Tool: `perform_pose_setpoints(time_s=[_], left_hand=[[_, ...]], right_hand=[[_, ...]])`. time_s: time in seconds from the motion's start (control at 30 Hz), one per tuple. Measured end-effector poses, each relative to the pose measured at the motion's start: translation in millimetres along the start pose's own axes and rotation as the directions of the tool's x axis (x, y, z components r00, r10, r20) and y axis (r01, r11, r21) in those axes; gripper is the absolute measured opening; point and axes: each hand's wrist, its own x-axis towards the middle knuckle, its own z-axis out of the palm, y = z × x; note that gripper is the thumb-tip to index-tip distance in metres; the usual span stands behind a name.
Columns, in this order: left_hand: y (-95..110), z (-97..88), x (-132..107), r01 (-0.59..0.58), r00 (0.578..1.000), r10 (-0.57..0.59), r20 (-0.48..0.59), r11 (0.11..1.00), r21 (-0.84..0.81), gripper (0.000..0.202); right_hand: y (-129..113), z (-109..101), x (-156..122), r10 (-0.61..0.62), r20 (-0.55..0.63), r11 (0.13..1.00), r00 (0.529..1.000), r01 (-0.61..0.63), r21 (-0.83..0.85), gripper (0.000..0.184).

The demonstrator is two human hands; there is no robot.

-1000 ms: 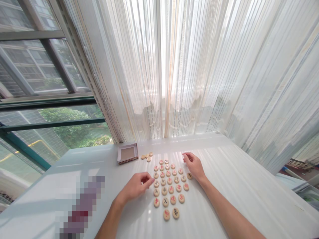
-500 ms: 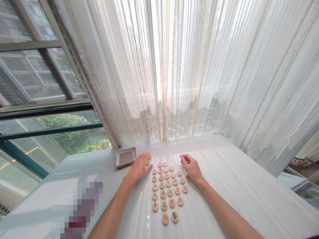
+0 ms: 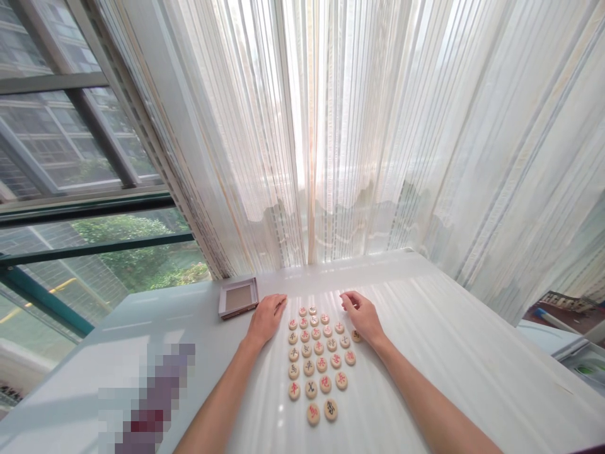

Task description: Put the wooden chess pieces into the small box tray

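Left hand: fingers drawn together and bent downward, their grip not readable from above; right hand: fingers loosely curled, whether around anything cannot be told. Round character-marked pieces lie in rows between the two hands, just right of the left fingertips and running from there toward the table's near edge, one black-marked disc close by the right wrist. Beyond the left fingers, a shallow box sits by the far edge, a sheer curtain behind.
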Motion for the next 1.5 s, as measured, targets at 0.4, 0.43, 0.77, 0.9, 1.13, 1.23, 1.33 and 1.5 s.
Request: perform_pose_setpoints(time_s=[0.4, 0.43, 0.77, 0.9, 1.13, 1.23, 1.33, 1.5], left_hand=[[75, -47.6, -32, 0.001, 0.999, -0.013, -0.039, 0.958, -0.288, 0.024], [80, -51.7, -36, 0.009, 1.0, -0.013, -0.01, 0.948, -0.317, 0.024], [66, -53.7, -41, 0.181, 0.981, -0.192, 0.038, 0.823, -0.539, 0.033], [63, -47.4, -46, 0.219, 0.971, -0.234, 0.048, 0.793, -0.568, 0.034], [66, -43.8, -62, 0.277, 0.958, -0.267, 0.103, 0.778, -0.563, 0.035], [66, -44.1, -64, 0.291, 0.953, -0.283, 0.104, 0.773, -0.563, 0.035], [66, -44.5, -63, 0.297, 0.952, -0.286, 0.111, 0.77, -0.564, 0.034], [69, -45.5, -64, 0.307, 0.95, -0.279, 0.137, 0.776, -0.551, 0.035]], right_hand=[[-29, 0, -22, -0.233, 0.033, 0.971, 0.972, 0.234, -0.042, 0.026], [-33, 1, -27, -0.268, 0.07, 0.962, 0.961, 0.271, -0.038, 0.025], [-68, 18, -72, -0.51, 0.624, 0.738, 0.593, 0.674, -0.037, 0.022], [-66, 25, -82, -0.461, 0.704, 0.716, 0.54, 0.695, -0.064, 0.021], [-71, 26, -83, -0.419, 0.745, 0.717, 0.519, 0.692, -0.079, 0.018], [-72, 26, -83, -0.403, 0.753, 0.723, 0.521, 0.686, -0.088, 0.017], [-69, 26, -84, -0.411, 0.743, 0.73, 0.528, 0.679, -0.079, 0.017], [-70, 24, -82, -0.438, 0.736, 0.72, 0.516, 0.692, -0.057, 0.018]])
